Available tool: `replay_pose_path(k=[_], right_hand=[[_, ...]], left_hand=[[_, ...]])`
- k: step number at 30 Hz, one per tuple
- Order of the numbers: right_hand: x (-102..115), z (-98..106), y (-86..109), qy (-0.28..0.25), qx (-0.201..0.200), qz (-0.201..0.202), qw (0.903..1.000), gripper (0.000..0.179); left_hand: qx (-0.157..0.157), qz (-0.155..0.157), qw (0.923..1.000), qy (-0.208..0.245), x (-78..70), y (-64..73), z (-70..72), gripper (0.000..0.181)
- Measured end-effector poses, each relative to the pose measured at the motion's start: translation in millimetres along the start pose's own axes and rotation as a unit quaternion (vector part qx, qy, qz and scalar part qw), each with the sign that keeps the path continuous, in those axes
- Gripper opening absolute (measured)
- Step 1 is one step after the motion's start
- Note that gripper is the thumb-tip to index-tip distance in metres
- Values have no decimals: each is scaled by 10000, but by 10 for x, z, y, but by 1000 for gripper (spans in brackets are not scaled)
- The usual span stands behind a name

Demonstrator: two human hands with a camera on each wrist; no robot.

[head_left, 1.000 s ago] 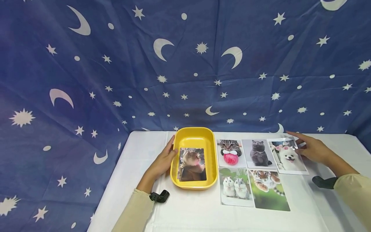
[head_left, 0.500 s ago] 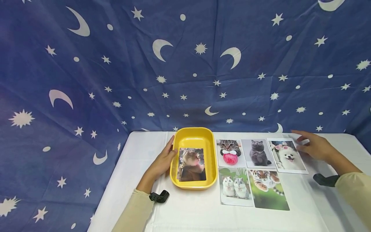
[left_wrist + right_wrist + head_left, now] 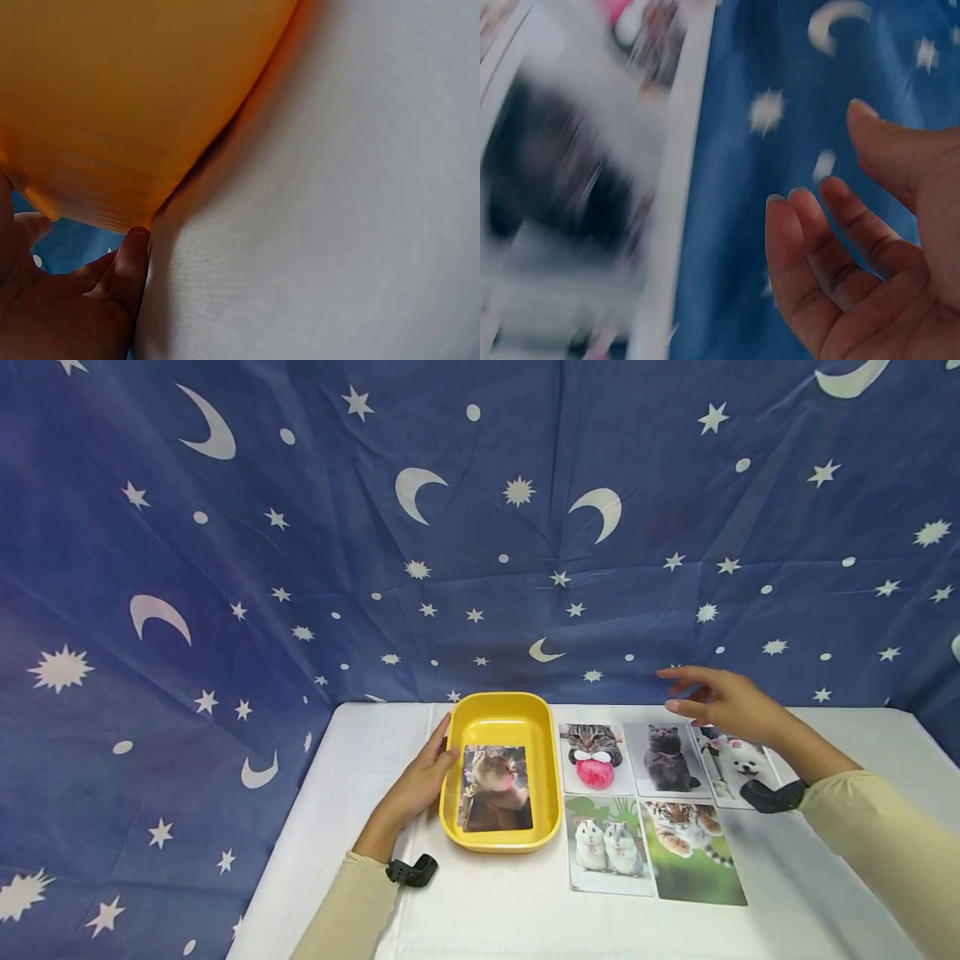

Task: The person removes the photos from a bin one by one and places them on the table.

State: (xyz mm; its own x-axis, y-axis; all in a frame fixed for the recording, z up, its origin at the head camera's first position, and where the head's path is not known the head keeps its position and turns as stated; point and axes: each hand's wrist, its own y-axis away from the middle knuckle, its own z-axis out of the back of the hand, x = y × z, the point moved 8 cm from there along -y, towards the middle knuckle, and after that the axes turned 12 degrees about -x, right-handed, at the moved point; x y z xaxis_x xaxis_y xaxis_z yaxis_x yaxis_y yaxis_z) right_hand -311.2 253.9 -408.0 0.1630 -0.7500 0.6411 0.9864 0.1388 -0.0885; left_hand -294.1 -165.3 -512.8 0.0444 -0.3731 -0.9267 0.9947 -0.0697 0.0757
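Note:
A yellow plastic tray (image 3: 553, 777) sits on the white table with one photo card (image 3: 495, 789) of a brown furry animal inside. My left hand (image 3: 420, 777) grips the tray's left side, thumb at the rim; the left wrist view has the fingers (image 3: 129, 262) against the tray wall. My right hand (image 3: 731, 702) is raised above the back row of cards with nothing in it, fingers parted. Beneath and in front of it lie a grey cat card (image 3: 667, 760) and a white dog card (image 3: 738, 768), the latter partly hidden by the right arm.
A card of a cat with a red ball (image 3: 595, 760) lies just right of the tray. In the front row are a hamster card (image 3: 609, 847) and a tiger card (image 3: 693, 860). A blue star-and-moon cloth (image 3: 480, 527) hangs behind the white table (image 3: 480, 910).
My right hand has let go of the white dog card, which now lies flat, then lifted and moved left over the back row. The left hand stays on the tray.

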Motion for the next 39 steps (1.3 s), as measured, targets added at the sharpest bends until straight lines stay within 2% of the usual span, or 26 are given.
replay_pose_path(k=[9,11,14,17,18,22,26,29,34,39], right_hand=[[1150,-596,-301,-244,768,921,9925,48],[1374,-747,-360,-210,898,1157,9890,46],[1667,-972,-437,-24,982,1492,9839,45],[1854,-1214,-520,102,1046,1652,9807,46],[1894,-1291,-541,92,1077,1685,9797,47],[1945,-1618,-613,99,1340,1724,9758,50],[1888,-1917,-609,214,1790,1439,9730,51],[1817,-2093,-583,436,2017,1238,9706,49],[1696,-2286,-573,1007,2137,1047,9660,46],[1662,-2347,-589,1372,2001,1059,9643,33]], left_hand=[[-55,-39,10000,-1,10,4,20,56],[43,15,10000,14,-59,42,24,57],[127,60,9999,2,-50,36,21,57],[84,35,10000,-38,-3,9,21,56],[35,4,10000,-56,33,-10,21,56],[-7,-198,9998,-50,19,-4,25,55],[109,-375,9992,66,-6,8,9,55],[116,-384,9992,28,-17,16,5,55],[-12,-246,9996,-168,-7,14,13,55],[-9,-223,9997,-122,-5,11,12,55]])
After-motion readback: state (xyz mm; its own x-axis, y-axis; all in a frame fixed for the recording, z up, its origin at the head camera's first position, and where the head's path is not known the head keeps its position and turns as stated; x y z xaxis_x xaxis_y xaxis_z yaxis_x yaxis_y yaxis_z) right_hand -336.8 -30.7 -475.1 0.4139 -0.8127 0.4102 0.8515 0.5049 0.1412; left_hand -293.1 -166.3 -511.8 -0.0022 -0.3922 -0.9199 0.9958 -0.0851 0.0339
